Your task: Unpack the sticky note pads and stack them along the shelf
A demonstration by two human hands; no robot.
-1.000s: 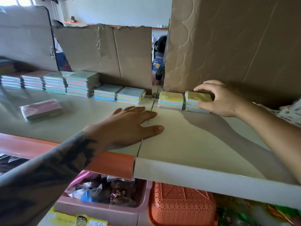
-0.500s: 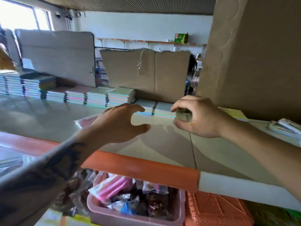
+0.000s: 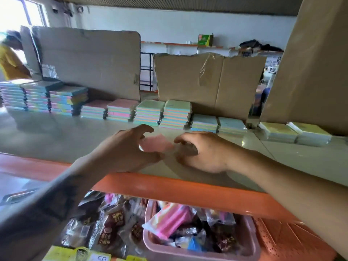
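As both hands close on a wrapped pink pack [image 3: 157, 143] near the front of the shelf [image 3: 56, 142], the main risk looks to be a slip: the clear film is glossy and loose, and a pull on the wrap alone could let the pack slide toward the orange lip [image 3: 169, 187] and drop into the pink bin [image 3: 250, 240] of snacks below. A hard tear could also scatter the pads or bend their corners. A sweep of either forearm toward the back could topple the taller stacks [image 3: 148, 113], which stand close together with little to brace them.

The pack lies flat on the shelf between the two hands, well forward of the row along the cardboard [image 3: 207, 81]. The left hand [image 3: 130, 149] sits at its left edge, fingers curled over the top and thumb reaching under its near edge; it appears to touch the wrap, though a firm grip cannot be confirmed. The right hand [image 3: 199, 150] sits at the right edge, fingers bent down onto the film, seemingly pinching it; blur hides the contact.

Behind them, multicoloured pads run along the back of the shelf, with two low yellow packs [image 3: 293, 131] at far right under a large box [image 3: 310, 63].
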